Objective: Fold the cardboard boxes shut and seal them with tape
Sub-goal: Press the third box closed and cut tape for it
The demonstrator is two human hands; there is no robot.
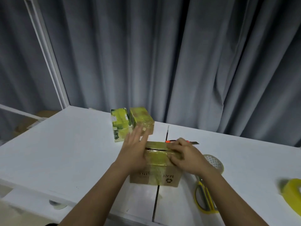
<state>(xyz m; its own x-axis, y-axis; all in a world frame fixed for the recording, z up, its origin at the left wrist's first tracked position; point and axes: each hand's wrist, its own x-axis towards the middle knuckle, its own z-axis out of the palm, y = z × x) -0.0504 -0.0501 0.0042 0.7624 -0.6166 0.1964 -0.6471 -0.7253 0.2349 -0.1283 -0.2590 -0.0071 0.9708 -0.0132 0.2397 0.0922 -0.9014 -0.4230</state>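
At the lower right of the frame, my yellow-handled scissors [204,200] lie on the white surface [65,154], and a roll of yellowish tape [293,195] sits at the right edge. Above the scissors, an emptier tape roll [215,162] peeks out behind my right wrist. In the centre stands the cardboard box [156,167], its top flaps folded down and covered in glossy tape, a dark gap showing between them. My left hand [135,154] lies flat against the box's left side, fingers straight and close together, blurred. My right hand [182,155] rests on the top right, fingers curled and pressing the taped flap. Just behind the box lies an orange utility knife [193,142]. Farther up, two taped boxes [132,123] stand side by side before a grey curtain [162,54].
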